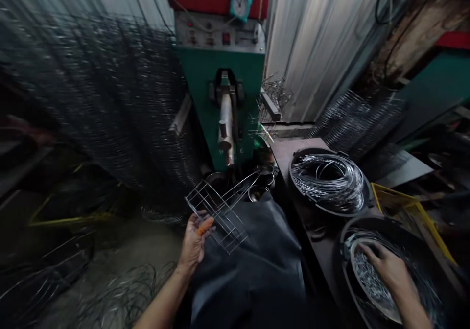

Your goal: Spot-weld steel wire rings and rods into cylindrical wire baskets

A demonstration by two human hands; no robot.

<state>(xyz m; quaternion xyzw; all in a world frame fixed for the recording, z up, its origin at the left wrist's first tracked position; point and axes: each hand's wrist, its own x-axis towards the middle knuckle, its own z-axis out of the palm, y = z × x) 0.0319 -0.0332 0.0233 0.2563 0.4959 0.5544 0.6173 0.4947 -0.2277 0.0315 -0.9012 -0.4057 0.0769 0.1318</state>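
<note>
My left hand, with orange wrapping on one finger, grips a wire rack by its near left side. The rack hangs over the dark apron on my lap, below the metal arm of a green machine. At the lower right, my right hand reaches into a round bowl of small metal pieces. Its fingertips are down at the pieces, and I cannot make out what they hold. That bowl sits inside a large black tray with wire around it.
Another black tray holds looped wires on the side bench. A yellow crate stands beyond it. Tall stacks of wire parts rise at the left. Loose wires lie on the floor. A teal clock hangs above the machine.
</note>
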